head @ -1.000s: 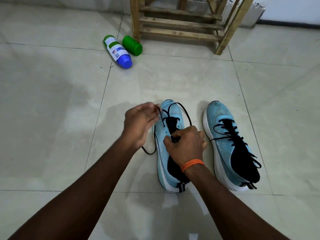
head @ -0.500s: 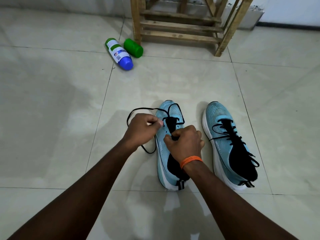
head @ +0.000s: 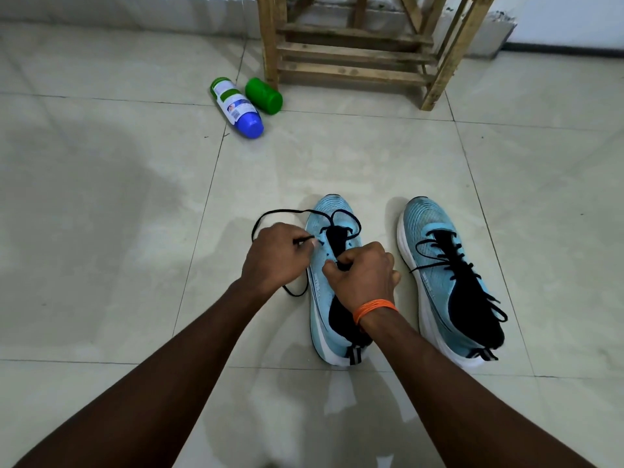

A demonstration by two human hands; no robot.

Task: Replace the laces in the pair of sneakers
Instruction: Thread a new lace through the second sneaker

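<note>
On the tiled floor (head: 135,197), the left hand (head: 277,256) pinches the black lace (head: 270,214) by its tip in curled fingers just beside the eyelets of the half-laced sneaker (head: 334,209), whose tongue (head: 337,236) the right hand (head: 364,275) grips with curled fingers.

Left hand (head: 275,256), right hand (head: 363,275) — both curled, pinching.

The sneaker (head: 316,298) at lower centre and the other sneaker (head: 435,231) at lower right are light blue with black tongues, black laces (head: 277,211) and white soles; the wrist band (head: 373,307) is orange. At the top are a white bottle (head: 233,103) with green-blue label and blue cap, a green cup (head: 263,95) and a tan stool (head: 354,50), on pale beige tiles (head: 101,197).
</note>
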